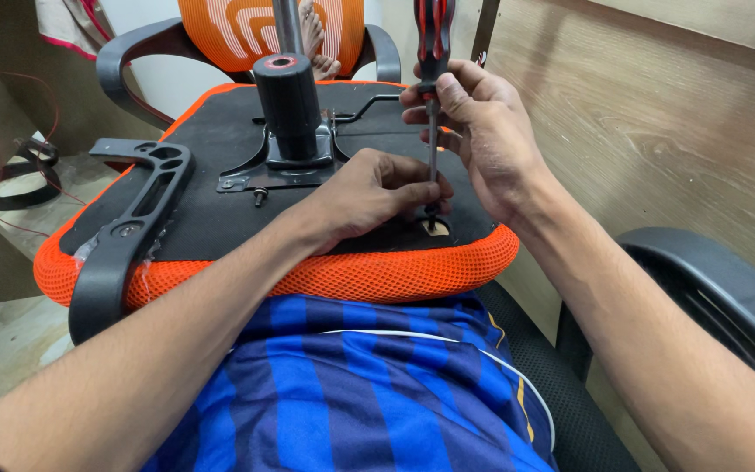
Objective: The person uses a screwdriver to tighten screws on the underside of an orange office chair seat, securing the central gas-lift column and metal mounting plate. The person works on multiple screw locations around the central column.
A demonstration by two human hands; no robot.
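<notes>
Both hands (377, 197) steady screwdriver (433, 52) on overturned seat (220, 175).

screwdriver (432, 52): the top of its red-and-black handle runs off the upper edge; my right hand (482, 131) covers the lower handle.
screwdriver tip: sunk in a hole in the seat underside (211, 157), and my left hand (377, 192) hides what it meets.
small fastener under my left fingers: too small to tell.
gas cylinder post (288, 96): its shaft is cut off at the top.
orange backrest (246, 31): only the lower part shows.
foot (316, 39) behind it: partly hidden.
my forearms: cut by the bottom edge.
</notes>
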